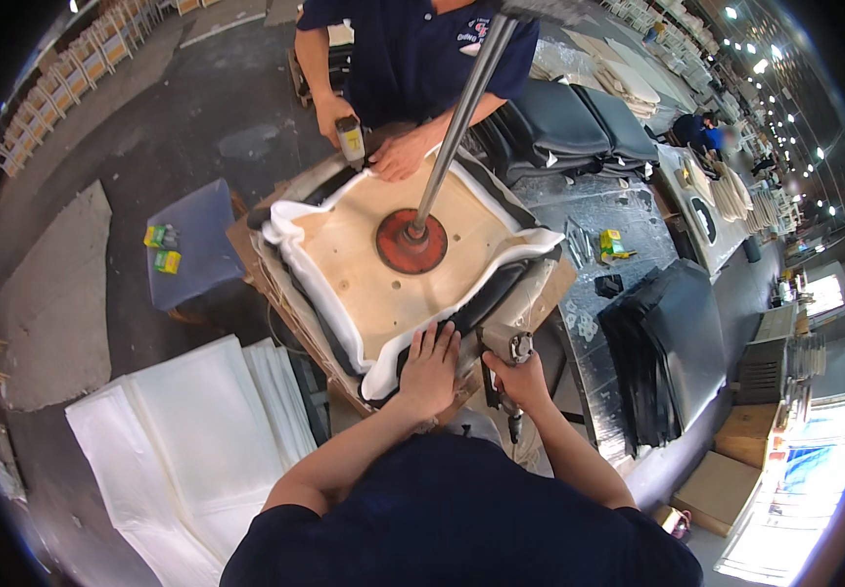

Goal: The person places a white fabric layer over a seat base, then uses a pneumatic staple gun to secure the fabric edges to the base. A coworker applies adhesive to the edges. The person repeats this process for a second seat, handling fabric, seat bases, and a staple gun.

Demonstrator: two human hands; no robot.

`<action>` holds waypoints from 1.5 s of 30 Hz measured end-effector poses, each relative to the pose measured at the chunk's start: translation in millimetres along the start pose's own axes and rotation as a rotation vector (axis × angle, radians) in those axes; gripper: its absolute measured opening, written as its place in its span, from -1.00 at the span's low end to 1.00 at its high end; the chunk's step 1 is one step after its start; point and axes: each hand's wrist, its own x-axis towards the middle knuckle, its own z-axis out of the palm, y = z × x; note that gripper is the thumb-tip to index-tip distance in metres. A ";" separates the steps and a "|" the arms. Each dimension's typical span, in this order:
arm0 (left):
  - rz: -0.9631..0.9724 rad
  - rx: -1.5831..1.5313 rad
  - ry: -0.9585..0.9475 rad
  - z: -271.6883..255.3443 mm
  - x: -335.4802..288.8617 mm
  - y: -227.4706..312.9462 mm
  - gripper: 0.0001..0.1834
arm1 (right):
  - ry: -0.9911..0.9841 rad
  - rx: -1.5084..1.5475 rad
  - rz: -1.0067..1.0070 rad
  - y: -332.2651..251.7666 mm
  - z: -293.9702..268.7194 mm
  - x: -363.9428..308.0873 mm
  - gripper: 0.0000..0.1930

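My left hand (pixel 429 370) lies with stretched fingers on the near edge of a plywood seat board (pixel 398 298), over its white padding (pixel 329 318) and black cover (pixel 489 293). In my right hand (pixel 520 380) is a pneumatic staple gun (pixel 507 341), just right of the left hand, its nose near the seat's edge. A red round press foot (pixel 411 242) on a metal rod (pixel 462 122) stands on the middle of the board. Across from me, a co-worker grips another staple gun (pixel 350 140) and rests the other hand on the far edge.
Folded white padding sheets (pixel 182 421) are stacked at left. A blue-topped stool (pixel 192 245) bears small yellow-green boxes (pixel 160 237). The metal table (pixel 589 210) at right holds black covers (pixel 665 347), loose staples and another box (pixel 614 245). More black covers (pixel 564 127) lie at its far end.
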 end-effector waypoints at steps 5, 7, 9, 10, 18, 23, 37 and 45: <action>0.047 -0.009 -0.119 -17.4 -1.6 8.7 -0.17 | 0.015 -0.152 -0.203 21.1 -3.5 8.0 -0.62; 0.013 -0.254 -0.160 -41.6 -11.0 16.3 -0.34 | 0.012 -0.209 -0.238 28.5 -3.9 12.4 -0.58; -0.091 -0.632 -0.123 -76.4 -31.3 17.5 -0.52 | -0.066 -0.214 -0.109 20.5 -4.4 9.8 -0.59; -0.059 -0.561 0.167 -81.1 -44.4 18.6 -0.65 | -0.060 -0.177 -0.114 21.0 -5.2 9.8 -0.58; -0.865 -1.015 0.609 -77.6 -117.6 -41.2 -0.68 | -0.216 -0.071 -0.183 19.2 -16.5 11.7 -0.41; -1.026 -0.830 0.698 -30.4 -94.5 -48.2 -0.64 | -0.268 -0.169 -0.342 30.4 -23.3 31.1 -0.22; -1.242 -0.609 0.653 -45.1 -69.1 -22.9 -0.65 | -0.423 0.007 -0.194 19.9 -30.6 28.5 -0.64; -1.267 -0.607 0.707 -44.2 -70.9 -18.6 -0.61 | -0.444 -0.057 -0.261 21.8 -30.1 34.7 -0.67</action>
